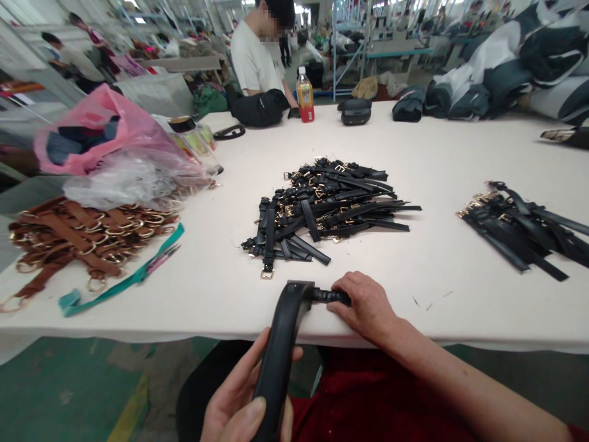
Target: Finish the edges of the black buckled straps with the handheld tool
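Observation:
My left hand [243, 399] is wrapped round the long handle of a black, curved handheld tool [280, 350], whose kind I cannot make out. The tool's square head is tilted up at the table's front edge. Close against that head, my right hand [363, 304] pinches a short black strap [329, 296]; whether strap and head touch is unclear. Beyond both hands lies a heap of black buckle straps [317, 209] with gold-coloured buckles. Further right is a smaller bunch of black straps [524, 227].
Brown straps with metal rings [78, 239] are piled on the left, below a pink plastic bag [115, 132]. A teal ribbon [124, 288] lies beside them. At the back stand a drink bottle [305, 98], a black case [354, 112] and dark rolls [464, 101]. A person [257, 55] works opposite.

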Tool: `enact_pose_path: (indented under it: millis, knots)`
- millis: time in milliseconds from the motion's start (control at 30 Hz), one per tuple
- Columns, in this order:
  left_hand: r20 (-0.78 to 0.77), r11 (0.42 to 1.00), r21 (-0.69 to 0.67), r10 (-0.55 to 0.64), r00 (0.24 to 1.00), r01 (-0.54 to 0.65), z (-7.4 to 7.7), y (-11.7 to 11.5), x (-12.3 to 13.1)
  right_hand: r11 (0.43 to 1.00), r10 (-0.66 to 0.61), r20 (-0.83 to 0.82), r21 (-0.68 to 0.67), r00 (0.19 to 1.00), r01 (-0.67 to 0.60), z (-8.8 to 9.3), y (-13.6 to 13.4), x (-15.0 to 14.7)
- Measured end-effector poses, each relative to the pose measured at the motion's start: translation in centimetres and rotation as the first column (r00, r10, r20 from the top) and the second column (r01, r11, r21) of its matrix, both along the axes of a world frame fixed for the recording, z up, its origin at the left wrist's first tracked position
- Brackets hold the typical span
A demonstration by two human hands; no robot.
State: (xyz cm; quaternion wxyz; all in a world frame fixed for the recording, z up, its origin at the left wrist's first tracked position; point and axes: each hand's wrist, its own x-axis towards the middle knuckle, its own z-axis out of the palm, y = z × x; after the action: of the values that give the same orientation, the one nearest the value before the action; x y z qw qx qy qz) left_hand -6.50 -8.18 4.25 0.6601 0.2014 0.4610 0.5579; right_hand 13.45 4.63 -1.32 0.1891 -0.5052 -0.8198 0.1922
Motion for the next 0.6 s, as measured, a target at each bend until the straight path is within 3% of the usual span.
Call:
enact_pose_path:
  millis: [200,600]
  knots:
    - [0.027,0.999,0.043,0.009,1.0,-0.01,-0.6,0.2,-0.2,0.998,0.047,-0.042,-0.032,0.998,-0.049,0.0,0.5,-1.0]
    - [0.07,0.998,0.063,0.006,0.998,-0.01,-0.8,0.1,-0.3,0.995,-0.005,-0.13,-0.097,0.991,-0.008,-0.4,0.6,-1.9]
